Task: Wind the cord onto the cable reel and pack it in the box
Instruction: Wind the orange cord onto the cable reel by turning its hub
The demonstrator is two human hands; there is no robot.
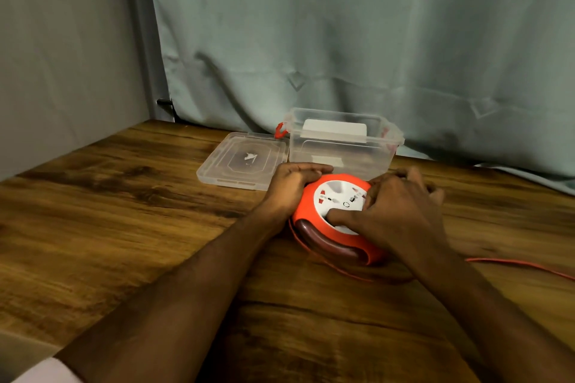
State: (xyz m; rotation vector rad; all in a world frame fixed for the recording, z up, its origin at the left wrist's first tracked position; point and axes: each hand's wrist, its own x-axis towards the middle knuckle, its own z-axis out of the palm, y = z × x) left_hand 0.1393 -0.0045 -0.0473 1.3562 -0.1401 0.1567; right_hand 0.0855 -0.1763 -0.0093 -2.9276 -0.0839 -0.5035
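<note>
The cable reel lies on the tabletop; left hand clamps its rim, right hand presses curled fingers into its face. It looks rigid, the cord soft.

A wooden table carries a clear plastic box. Its lid lies flat just left of the box, the orange cable reel just in front. A thin orange cord trails to the box's front right.

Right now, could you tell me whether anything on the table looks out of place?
Nothing looks damaged. The only loose end is the orange cord, trailing across the table off the right edge, not yet wound onto the reel.
</note>
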